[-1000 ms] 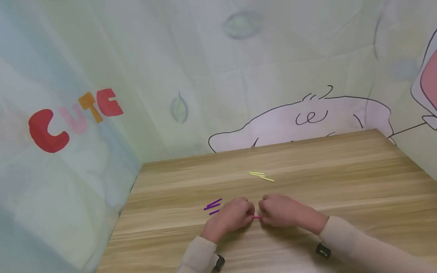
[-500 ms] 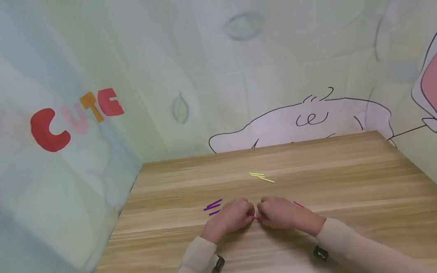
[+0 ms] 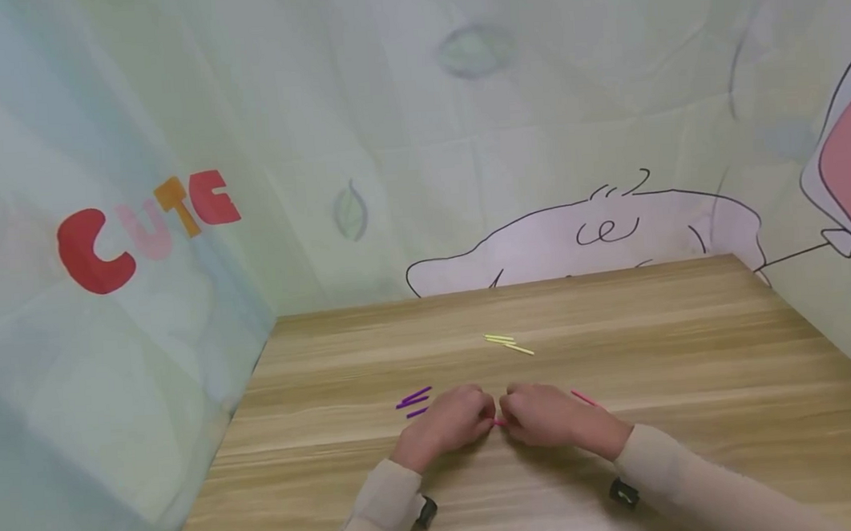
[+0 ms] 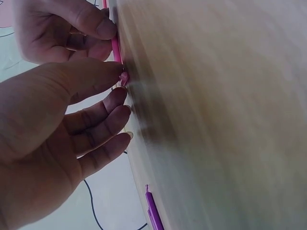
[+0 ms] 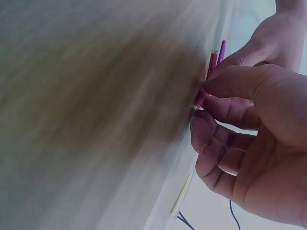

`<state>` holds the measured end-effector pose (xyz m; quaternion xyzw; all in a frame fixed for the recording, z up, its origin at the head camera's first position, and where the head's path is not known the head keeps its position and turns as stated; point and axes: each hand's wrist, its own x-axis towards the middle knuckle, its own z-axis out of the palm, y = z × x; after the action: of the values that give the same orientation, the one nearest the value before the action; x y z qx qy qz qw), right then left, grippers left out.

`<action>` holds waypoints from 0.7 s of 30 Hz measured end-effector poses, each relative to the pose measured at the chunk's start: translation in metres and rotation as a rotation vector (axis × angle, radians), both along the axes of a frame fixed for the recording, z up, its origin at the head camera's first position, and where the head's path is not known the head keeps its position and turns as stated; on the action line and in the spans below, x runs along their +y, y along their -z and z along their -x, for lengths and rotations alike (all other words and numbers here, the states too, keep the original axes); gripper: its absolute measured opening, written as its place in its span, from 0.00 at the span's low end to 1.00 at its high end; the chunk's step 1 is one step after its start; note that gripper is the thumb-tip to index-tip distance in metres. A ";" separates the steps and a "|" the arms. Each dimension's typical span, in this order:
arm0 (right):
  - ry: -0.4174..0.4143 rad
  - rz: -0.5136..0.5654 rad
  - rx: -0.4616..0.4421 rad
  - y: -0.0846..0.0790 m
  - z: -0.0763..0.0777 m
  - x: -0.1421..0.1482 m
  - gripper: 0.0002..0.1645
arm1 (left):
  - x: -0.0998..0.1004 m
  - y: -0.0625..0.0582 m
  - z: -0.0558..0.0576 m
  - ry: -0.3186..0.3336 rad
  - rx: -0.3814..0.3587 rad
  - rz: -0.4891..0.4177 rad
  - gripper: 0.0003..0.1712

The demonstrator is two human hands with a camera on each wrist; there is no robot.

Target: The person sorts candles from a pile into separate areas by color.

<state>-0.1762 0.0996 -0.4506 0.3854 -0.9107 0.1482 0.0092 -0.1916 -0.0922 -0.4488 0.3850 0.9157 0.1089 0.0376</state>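
Observation:
My left hand (image 3: 457,416) and right hand (image 3: 542,413) are close together low over the table, fingers curled and thumbs facing each other. Between them lies a thin pink candle (image 3: 499,423). In the left wrist view my left thumb and fingertips pinch its end, and a bit of pink candle (image 4: 116,50) runs up to the thumb of the right hand. My right fingers pinch pink as well in the right wrist view, where a small piece of candle (image 5: 200,99) shows under the thumb. Most of what is held is hidden by the fingers.
Several purple candles (image 3: 414,399) lie left of the left hand. Farther back are yellow candles (image 3: 507,344). Another pink candle (image 3: 583,398) lies beyond the right wrist. The wooden table (image 3: 659,317) meets a printed cloth backdrop (image 3: 390,139) along its back and sides.
My right hand has shifted slightly left toward the left hand, shortening the pink stretch between them. The pink candle beyond the right wrist has come into fuller view. The left hand stays put.

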 end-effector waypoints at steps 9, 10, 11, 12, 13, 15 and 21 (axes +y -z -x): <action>-0.006 0.013 0.062 0.002 -0.001 -0.003 0.18 | 0.000 -0.001 0.000 0.023 0.016 -0.007 0.07; -0.004 0.011 0.067 0.003 -0.001 -0.003 0.19 | 0.000 -0.001 0.000 0.025 0.020 -0.007 0.07; -0.003 0.007 0.070 0.003 -0.001 -0.004 0.19 | 0.000 -0.001 0.000 0.027 0.022 -0.007 0.07; -0.002 0.002 0.074 0.004 -0.001 -0.004 0.18 | 0.000 -0.001 -0.001 0.028 0.026 -0.006 0.07; -0.001 -0.002 0.075 0.005 -0.001 -0.004 0.18 | 0.000 -0.001 -0.001 0.027 0.026 -0.006 0.07; -0.002 -0.005 0.077 0.006 -0.001 -0.004 0.19 | 0.000 -0.001 -0.001 0.025 0.023 -0.007 0.07; 0.011 -0.005 0.040 0.006 -0.002 -0.004 0.19 | -0.001 -0.003 -0.002 -0.034 -0.020 -0.037 0.03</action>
<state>-0.1747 0.0961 -0.4561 0.3833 -0.9128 0.1382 0.0271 -0.1895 -0.0933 -0.4454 0.3689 0.9195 0.1302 0.0377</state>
